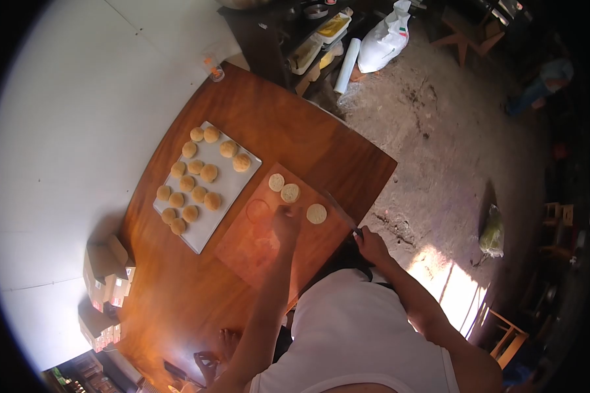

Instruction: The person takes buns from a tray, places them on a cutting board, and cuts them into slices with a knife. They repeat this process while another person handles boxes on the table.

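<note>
My right hand (372,246) grips the handle of a knife (345,217), its blade reaching over the right edge of the reddish cutting board (249,254). Above the board, my left hand (286,223) has its fingers curled in; whatever they hold, if anything, is hidden. Just beyond those fingers lies a cut bun half (290,193), pale face up, beside another half (276,182). A third bun half (316,213) rests between my left hand and the blade. A thin red ring shape (257,211) shows on the board.
Left of the board, a metal tray (224,218) holds several round golden buns (208,173) on the wooden table (242,98). A clear cup (215,72) stands at the table's far corner. Another person's hand (229,342) is near the lower edge. Cardboard boxes (108,272) sit left.
</note>
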Available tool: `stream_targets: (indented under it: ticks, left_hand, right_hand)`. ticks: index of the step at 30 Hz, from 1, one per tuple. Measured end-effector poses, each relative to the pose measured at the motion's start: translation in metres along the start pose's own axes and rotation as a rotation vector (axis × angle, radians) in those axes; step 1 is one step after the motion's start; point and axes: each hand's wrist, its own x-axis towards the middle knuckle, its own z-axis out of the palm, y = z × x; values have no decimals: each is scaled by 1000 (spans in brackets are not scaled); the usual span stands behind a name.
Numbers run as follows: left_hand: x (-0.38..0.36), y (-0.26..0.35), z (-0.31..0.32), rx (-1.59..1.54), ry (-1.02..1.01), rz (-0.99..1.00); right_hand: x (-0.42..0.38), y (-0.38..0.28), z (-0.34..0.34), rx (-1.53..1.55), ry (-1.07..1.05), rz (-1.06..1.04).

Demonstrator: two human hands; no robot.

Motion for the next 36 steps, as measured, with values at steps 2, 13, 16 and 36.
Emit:
stream_targets:
  ticks: [2, 13, 16, 36]
  left_hand:
    - [-17, 5, 15, 54, -45, 16]
    - [-29, -8, 44, -128, -38, 32]
    - [-11, -23, 35, -170, -51, 86]
    - [110, -84, -14, -221, 162, 80]
  right_hand:
    - [2, 2, 0, 4, -5, 6]
    - [0, 0, -2, 56, -24, 18]
    - [1, 0, -2, 96, -16, -7]
    - [11, -4, 6, 37, -79, -62]
